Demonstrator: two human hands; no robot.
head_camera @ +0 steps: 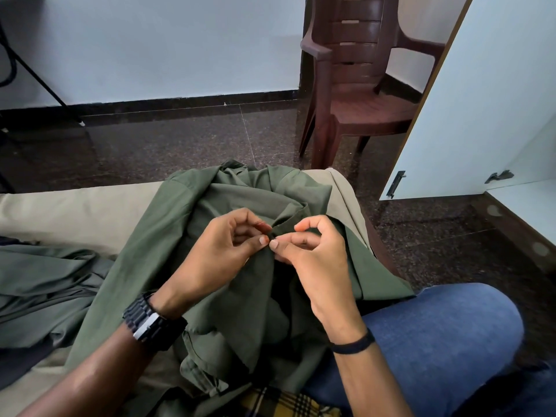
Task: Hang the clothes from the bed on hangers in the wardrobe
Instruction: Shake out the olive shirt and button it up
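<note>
The person sits at the edge of the bed (75, 212), one knee in blue jeans (436, 332) raised at the right. An olive-green shirt (228, 296) lies spread over the beige bedcover in front of them, its collar end toward the foot of the bed and its lower part draped toward the lap.

Both hands work at one spot on the shirt's front edge. The left hand (219, 254), with a dark metal watch (150, 323) at the wrist, pinches the fabric between thumb and forefinger. The right hand (313, 254), with a black band (355, 344) at the wrist, pinches the facing edge; the fingertips of the two hands nearly meet. The grip suggests a button being worked, fastening or unfastening I cannot tell; the button itself is too small to confirm. Laying the shirt flat on the bed keeps the front edge steady for this fine work.

A second grey-green garment (45, 284) lies bunched on the bed at the left, untouched. A yellow checked cloth (285, 401) shows at the bottom edge.

The wardrobe (517, 206) stands open at the right, its white door (469, 100) swung outward; a brown plastic chair (361, 85) stands beyond it. No hanger is visible.

Judgement: the task is at an early stage; nothing is hung yet.
</note>
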